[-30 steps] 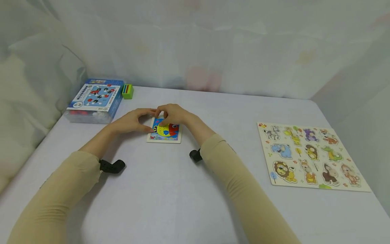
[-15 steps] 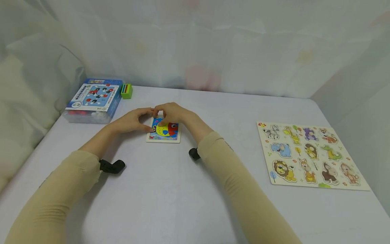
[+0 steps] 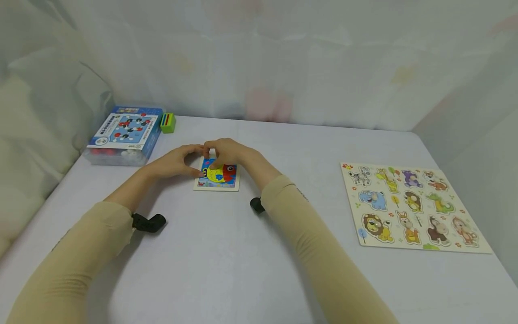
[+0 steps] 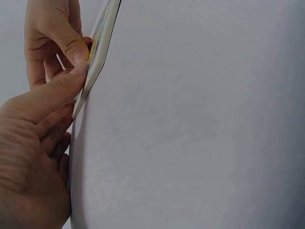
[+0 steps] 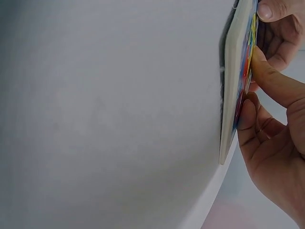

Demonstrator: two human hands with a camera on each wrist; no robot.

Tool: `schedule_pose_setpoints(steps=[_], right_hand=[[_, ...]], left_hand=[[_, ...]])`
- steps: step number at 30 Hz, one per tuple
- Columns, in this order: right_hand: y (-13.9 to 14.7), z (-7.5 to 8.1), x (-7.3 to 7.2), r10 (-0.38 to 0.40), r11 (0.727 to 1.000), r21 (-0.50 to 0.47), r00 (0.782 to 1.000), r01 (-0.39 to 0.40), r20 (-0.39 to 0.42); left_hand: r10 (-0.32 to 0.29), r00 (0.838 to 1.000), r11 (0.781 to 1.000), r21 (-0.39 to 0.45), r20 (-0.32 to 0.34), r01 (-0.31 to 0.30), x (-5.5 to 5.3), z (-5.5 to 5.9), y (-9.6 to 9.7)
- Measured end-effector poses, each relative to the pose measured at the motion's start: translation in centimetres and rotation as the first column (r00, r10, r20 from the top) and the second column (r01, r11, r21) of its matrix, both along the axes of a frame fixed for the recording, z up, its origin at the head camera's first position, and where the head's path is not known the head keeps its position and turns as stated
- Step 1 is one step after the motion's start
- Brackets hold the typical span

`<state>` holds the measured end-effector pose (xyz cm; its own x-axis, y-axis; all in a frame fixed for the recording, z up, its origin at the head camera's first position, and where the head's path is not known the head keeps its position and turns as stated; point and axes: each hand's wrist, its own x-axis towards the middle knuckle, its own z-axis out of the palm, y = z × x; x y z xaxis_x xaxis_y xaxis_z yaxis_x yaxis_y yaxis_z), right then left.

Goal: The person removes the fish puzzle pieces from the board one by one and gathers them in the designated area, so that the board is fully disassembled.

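Observation:
A small square fish puzzle (image 3: 222,177) with a pale frame lies flat on the white table, showing a yellow and red fish on blue. My left hand (image 3: 171,162) grips its left side, thumb on the board's face and fingers toward the far corner. From the right my right hand (image 3: 228,152) reaches over the picture, with thumb and curled fingers pressed on its upper part. In the right wrist view that thumb (image 5: 271,78) rests on the yellow and red surface, and the board's pale edge (image 5: 232,81) faces me. The fingertips hide the puzzle's far left corner.
A large animal puzzle board (image 3: 410,204) lies on the right of the table. At the back left stands a clear-bottomed box (image 3: 125,135) with a molecule picture, next to a small green block (image 3: 167,123) with coloured stripes. White cloth (image 3: 307,63) hangs behind the table.
Both hands stay on the fish puzzle in nearly the same pose. The right forearm has shifted very slightly to the left, and nothing has been let go.

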<state>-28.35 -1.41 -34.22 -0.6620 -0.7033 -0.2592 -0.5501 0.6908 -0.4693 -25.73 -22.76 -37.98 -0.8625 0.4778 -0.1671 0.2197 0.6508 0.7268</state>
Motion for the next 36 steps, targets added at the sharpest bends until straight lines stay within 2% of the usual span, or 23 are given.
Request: schedule_pose_setpoints(steps=[12,19,36], right_hand=[[0.26,-0.41,-0.39,-0.001,1.0,-0.023,0.999,-0.001,-0.054],[0.21,-0.42,-0.44,0.01,1.0,-0.029,0.999,-0.011,-0.035],[-0.18,-0.06,0.15,0.031,0.999,0.023,0.999,-0.03,-0.044]], left_hand=[[0.024,1.0,0.999,-0.039,0.012,-0.023,-0.05,0.06,0.18],[0.029,0.999,0.998,-0.057,0.015,-0.028,-0.21,-0.13,0.13],[0.003,1.0,1.0,0.002,0.01,-0.003,-0.24,-0.25,0.06]])
